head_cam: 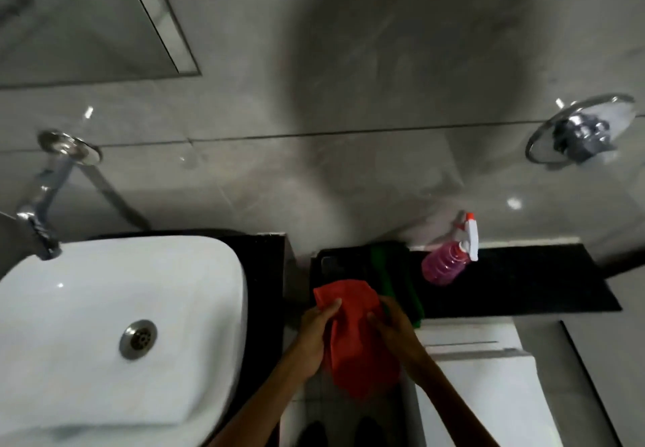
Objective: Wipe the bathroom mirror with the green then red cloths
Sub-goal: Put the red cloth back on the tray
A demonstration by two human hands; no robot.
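Both hands hold the red cloth (352, 338) in front of me, over the gap between the sink and the black ledge. My left hand (316, 333) pinches its upper left part; my right hand (394, 328) grips its right edge. The cloth hangs down between my forearms. The green cloth (396, 281) lies flat on the black ledge (530, 279), just behind my right hand. The mirror (87, 21) shows at the top left on the grey wall, its lower right corner in view.
A white basin (104, 324) with a metal drain sits at the left under a chrome tap (42, 202). A pink spray bottle (448, 261) stands on the ledge right of the green cloth. A chrome wall fitting (579, 136) is at the right. A white toilet cistern (481, 377) lies below the ledge.
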